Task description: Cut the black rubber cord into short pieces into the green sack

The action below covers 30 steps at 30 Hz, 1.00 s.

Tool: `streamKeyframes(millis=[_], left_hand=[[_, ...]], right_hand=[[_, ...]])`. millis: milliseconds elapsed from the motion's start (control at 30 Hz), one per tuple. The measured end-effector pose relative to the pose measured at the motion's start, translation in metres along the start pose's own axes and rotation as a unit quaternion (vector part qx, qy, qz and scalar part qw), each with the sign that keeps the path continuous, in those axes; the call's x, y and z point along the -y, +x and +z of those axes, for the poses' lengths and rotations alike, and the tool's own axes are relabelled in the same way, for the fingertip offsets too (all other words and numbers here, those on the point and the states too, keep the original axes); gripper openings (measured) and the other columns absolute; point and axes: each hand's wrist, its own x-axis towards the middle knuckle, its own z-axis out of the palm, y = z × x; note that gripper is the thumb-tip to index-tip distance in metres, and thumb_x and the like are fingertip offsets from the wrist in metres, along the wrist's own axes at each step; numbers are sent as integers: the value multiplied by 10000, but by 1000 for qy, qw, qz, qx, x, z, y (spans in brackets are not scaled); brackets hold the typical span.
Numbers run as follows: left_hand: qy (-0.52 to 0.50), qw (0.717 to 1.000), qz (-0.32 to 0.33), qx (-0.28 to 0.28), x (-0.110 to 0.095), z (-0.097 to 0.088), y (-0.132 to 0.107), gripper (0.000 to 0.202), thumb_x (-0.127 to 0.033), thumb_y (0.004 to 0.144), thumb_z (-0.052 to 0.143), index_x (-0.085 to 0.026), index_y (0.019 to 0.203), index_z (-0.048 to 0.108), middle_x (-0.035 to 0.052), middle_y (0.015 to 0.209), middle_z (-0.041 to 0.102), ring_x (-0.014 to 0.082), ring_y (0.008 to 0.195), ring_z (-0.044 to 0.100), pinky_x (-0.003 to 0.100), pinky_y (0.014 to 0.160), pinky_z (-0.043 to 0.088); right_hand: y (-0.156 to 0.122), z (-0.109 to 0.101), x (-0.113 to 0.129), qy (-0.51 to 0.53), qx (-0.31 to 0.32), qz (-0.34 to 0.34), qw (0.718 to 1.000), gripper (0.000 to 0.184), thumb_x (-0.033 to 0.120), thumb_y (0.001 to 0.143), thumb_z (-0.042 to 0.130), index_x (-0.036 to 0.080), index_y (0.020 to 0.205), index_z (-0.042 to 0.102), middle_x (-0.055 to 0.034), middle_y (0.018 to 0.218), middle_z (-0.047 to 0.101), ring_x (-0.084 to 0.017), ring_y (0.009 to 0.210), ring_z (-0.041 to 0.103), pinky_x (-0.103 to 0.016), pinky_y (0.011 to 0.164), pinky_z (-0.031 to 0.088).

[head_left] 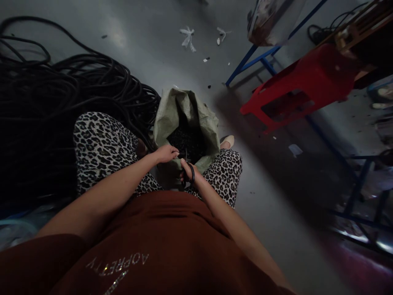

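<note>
Between my knees stands a pale green woven sack, its mouth wide and its top rolled outward. Small black pieces lie inside it, too dark to make out singly. My right hand is closed round the black handles of a pair of scissors, whose blades point up over the sack's near rim. Just left of the blades, my left hand is closed in a pinch at the sack's mouth. Whatever sits between those fingertips is too small and dark to name.
A large heap of black hose or cable fills the left side, reaching the sack. At the right are a red plastic stool and a blue metal frame. Plastic scraps litter the grey floor.
</note>
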Motion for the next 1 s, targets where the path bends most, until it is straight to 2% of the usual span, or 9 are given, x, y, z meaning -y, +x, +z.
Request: streamKeyframes(millis=[167,333,467,567,700,833,900,1000], left_hand=[[0,1000,10,18,4,2,2,333,-340,844,446,-195,909,738,1,751,717,139,668,612,220,633,424],[-37,999,-11,19,4,4,1,336,-360,846,443,-182,900,723,-3,669,676,130,586,584,223,573,416],[-63,998,-13,21,4,8,1,329,-361,850,431,-159,789,683,4,638,643,115,532,553,213,522,389],[-52,999,-2,11,4,9,3,333,-374,857,433,-164,756,670,8,651,654,115,540,557,213,541,390],[6,1000,17,-9,4,7,2,342,-368,875,424,-181,801,700,28,736,701,150,675,616,229,645,430],[44,998,8,-33,4,1,-3,346,-378,872,472,-207,1065,702,51,994,735,191,913,642,248,794,457],[57,998,4,-35,4,-1,-6,376,-363,860,499,-211,1157,672,56,1078,722,201,969,638,254,836,459],[72,997,4,-31,4,-3,-8,373,-339,866,491,-211,1169,668,54,1102,716,206,996,638,255,852,460]], right_hand=[[1,0,0,-17,6,9,1000,501,630,937,437,148,940,574,-1,518,582,-129,386,570,-173,358,403],[-3,0,4,-20,-14,6,1000,490,604,955,419,148,845,560,18,473,534,-120,341,532,-183,339,394],[-6,0,6,-50,-41,-7,998,465,560,968,429,145,804,560,31,452,503,-99,307,487,-179,323,373],[-6,0,7,-65,-52,-13,996,447,535,969,445,147,783,566,36,451,494,-92,301,471,-179,318,362],[-6,-2,5,-76,-63,-26,995,423,514,962,471,157,754,562,44,449,467,-95,298,453,-186,305,341],[-7,-5,2,-73,-86,-36,993,421,527,931,524,159,731,573,43,450,461,-90,305,447,-184,306,329],[-7,-7,2,-69,-96,-34,992,416,521,926,537,156,734,587,41,444,459,-90,305,439,-190,307,326],[-9,-9,2,-66,-101,-26,992,398,496,929,547,153,732,594,42,434,450,-90,304,426,-192,306,318]])
